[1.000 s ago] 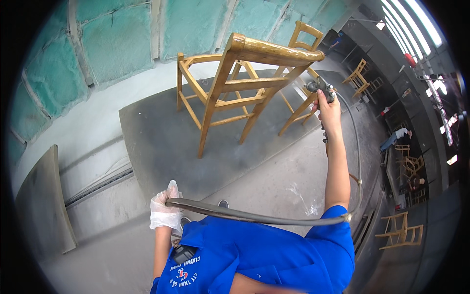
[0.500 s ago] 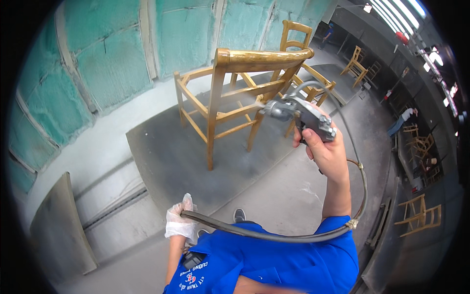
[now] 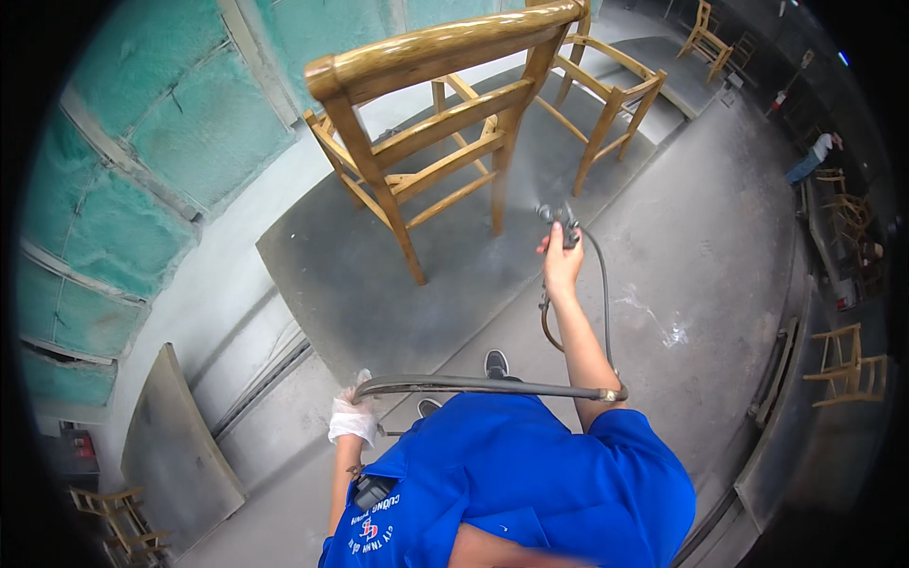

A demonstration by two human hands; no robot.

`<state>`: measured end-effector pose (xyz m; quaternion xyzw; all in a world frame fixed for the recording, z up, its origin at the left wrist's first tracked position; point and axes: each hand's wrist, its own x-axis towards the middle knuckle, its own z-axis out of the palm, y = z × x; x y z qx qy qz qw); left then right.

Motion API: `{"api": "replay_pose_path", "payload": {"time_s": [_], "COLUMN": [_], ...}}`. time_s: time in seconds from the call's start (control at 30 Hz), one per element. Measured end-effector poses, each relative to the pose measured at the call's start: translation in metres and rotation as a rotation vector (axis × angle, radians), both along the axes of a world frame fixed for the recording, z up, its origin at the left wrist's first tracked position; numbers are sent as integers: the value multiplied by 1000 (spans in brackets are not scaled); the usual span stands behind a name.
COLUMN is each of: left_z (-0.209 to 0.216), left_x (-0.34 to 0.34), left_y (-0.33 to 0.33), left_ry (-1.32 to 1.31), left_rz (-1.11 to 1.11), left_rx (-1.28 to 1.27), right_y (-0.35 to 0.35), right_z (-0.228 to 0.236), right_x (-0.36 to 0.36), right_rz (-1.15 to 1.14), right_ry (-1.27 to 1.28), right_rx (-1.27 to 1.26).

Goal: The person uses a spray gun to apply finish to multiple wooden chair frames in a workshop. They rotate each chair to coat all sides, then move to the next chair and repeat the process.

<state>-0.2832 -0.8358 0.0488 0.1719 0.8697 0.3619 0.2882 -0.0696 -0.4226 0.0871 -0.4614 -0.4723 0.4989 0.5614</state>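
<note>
My bare right hand [image 3: 564,263] grips a metal spray gun [image 3: 562,225], held low to the right of the nearest wooden chair [image 3: 445,114]. A faint haze hangs by the gun's nozzle. The chair is glossy and honey-brown, has no seat panel, and stands with its back toward me. In a thin clear glove, my left hand [image 3: 352,413] is closed round a grey hose [image 3: 473,383]. This hose crosses in front of my body to my right arm, where a thinner line runs up to the gun. The chair stands apart from both hands.
The chair stands on a dark grey board [image 3: 379,312]. A second seatless chair [image 3: 606,104] is just beyond it. Green-covered wall panels [image 3: 204,133] line the left. A curved panel [image 3: 180,435] leans at lower left. More chairs [image 3: 846,364] and a person [image 3: 814,159] are at right.
My right hand has lowered the spray gun from beside the chair's upper back toward leg height. The view has shifted closer to the chair. My left hand still holds the hose.
</note>
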Motion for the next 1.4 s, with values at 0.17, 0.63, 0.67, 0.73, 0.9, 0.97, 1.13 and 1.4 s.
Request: {"api": "replay_pose_path", "payload": {"time_s": [0.17, 0.63, 0.67, 0.73, 0.9, 0.97, 1.13, 1.4], "left_z": [-16, -58, -63, -63, -7, 14, 19, -49], "left_x": [30, -66, -94, -154, -300, -350, -446, -549], "left_y": [-8, -4, 7, 50, 237, 307, 458, 611], "left_ry": [48, 191, 159, 355, 247, 374, 218, -187], "left_rz": [-94, -691, -747, -582, -2, 32, 141, 130], "left_rx": [-132, -657, -654, -332, 51, 181, 455, 652], "right_y": [19, 26, 23, 12, 3, -3, -31, -60], "right_z": [-92, -53, -37, -9, 53, 66, 78, 107], "right_x": [14, 69, 73, 80, 105, 114, 125, 125], "right_rz": [-52, 125, 126, 21, -116, -198, -337, -478], "right_ry": [6, -327, -321, -402, -508, -582, -589, -590], "right_rx": [-146, -290, -226, -182, -80, -79, -109, -140]}}
